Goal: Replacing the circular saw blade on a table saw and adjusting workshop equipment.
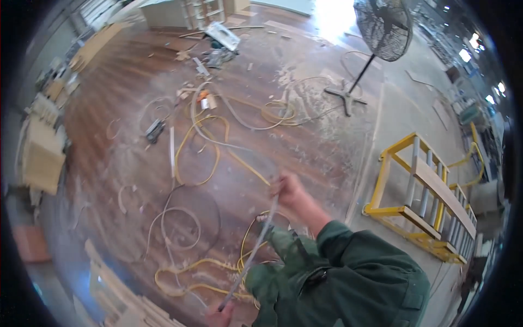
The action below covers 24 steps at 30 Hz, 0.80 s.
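A pale grey hose (251, 256) runs slantwise between my two hands, close to my green trouser legs. My right hand (290, 189) grips it in front of me, fingers curled round it. Lower down, at the bottom edge of the picture, my left hand (220, 315) is closed on the hose near a dark end piece; part of this hand is cut off. Past my right hand the hose blurs and seems to run on to the loops on the floor. A yellow hose (204, 261) lies in curves by my feet.
Coiled hoses and cords (182, 229) litter the dusty brown floor, with a dark tool (154, 131) among them. Farther off stand a black pedestal fan (384, 27) and a ladder (207, 12). A yellow-framed roller stand (422, 199) is at right; wooden boards (128, 297) lie lower left.
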{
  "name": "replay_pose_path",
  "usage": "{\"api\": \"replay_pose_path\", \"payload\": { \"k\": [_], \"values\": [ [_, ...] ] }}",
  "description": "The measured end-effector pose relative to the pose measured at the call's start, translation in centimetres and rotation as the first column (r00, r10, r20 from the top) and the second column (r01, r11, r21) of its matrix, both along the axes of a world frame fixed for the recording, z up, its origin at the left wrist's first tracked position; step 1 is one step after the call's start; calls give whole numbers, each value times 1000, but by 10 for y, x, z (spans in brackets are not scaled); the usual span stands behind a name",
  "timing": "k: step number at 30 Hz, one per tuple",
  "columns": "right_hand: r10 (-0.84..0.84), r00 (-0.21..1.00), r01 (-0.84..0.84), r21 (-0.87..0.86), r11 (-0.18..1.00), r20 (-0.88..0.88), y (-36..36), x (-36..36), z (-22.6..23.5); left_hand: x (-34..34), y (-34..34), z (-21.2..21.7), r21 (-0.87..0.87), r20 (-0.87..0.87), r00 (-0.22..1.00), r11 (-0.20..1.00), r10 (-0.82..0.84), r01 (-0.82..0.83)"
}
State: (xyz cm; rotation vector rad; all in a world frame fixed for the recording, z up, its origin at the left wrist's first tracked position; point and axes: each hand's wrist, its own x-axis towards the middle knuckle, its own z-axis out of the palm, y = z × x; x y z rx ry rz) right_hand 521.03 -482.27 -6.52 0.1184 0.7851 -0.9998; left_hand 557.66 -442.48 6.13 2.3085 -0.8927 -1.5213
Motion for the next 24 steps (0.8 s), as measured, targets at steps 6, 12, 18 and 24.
{"api": "replay_pose_path", "payload": {
  "k": [6, 12, 18, 24],
  "values": [
    [-265, 897, 222, 155, 962, 354, 97, -187, 105, -67, 184, 195, -891, 388, 514, 454, 765, -4],
    [-248, 954, 225, 149, 963, 165, 304, -163, 138, -179, 338, 215, -820, -370, 306, -153, 877, -552],
    [606, 711, -527, -301, 795, 355, 606, -97, 245, -352, 417, 223, -900, -150, 671, 181, 726, -396],
    [950, 221, -774, -553, 309, 222, 836, -174, 245, -524, 559, 175, -724, -624, 525, -176, 579, -667]
  ]
}}
